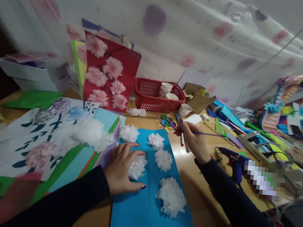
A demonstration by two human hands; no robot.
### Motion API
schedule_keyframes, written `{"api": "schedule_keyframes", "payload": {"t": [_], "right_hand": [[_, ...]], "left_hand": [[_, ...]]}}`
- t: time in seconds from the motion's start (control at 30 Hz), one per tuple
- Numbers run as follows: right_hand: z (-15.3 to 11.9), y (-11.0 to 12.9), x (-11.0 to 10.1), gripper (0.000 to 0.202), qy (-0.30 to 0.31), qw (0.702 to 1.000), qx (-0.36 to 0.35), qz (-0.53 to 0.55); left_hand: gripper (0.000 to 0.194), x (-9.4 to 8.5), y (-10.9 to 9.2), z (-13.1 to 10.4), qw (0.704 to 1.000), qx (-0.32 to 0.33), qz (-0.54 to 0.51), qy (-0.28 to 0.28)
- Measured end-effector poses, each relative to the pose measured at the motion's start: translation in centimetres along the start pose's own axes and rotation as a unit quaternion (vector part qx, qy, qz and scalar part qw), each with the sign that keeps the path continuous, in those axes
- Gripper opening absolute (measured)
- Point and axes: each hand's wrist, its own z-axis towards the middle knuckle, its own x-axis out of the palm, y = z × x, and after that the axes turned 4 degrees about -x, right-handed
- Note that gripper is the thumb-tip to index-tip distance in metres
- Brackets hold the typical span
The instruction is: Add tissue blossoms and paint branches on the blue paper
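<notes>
A blue sheet (135, 216) lies before me with several ruffled white paper flowers (171, 197) on it. Thin dark lines run down its middle. My left hand (121, 168) rests on the sheet's left side, fingers spread around one white flower (138, 167). Beyond the sheet's upper right edge, my right hand (194, 139) is pinched on a thin paintbrush (210, 134) whose dark blue handle points right. The brush tip is hidden behind the fingers. Small round pots of paint (168, 122) stand just left of that hand.
A red plastic basket (152, 102) holds white paper cups. A red card with pink flowers (109, 73) leans at the back. White tissue and flower artwork (46, 131) lie left. A blue glue gun (236, 165), cords and coloured paper scraps (247, 127) crowd the right.
</notes>
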Motion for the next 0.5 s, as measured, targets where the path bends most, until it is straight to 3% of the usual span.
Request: {"api": "schedule_keyframes", "payload": {"t": [0.1,0.23,0.5], "right_hand": [[-5.2,2.1,0.3,0.047,0.035,0.999,0.002,0.009],[-9.9,2.7,1.4,0.051,0.054,0.998,0.039,0.02],[-11.8,2.1,2.7,0.053,0.025,0.998,0.038,-0.044]], "left_hand": [[0.079,0.0,0.3,0.0,0.999,0.028,-0.023,0.019],[0.086,0.3,0.4,-0.3,0.996,0.062,-0.045,0.037],[0.095,0.1,-0.1,-0.5,0.991,0.089,-0.069,0.072]]}}
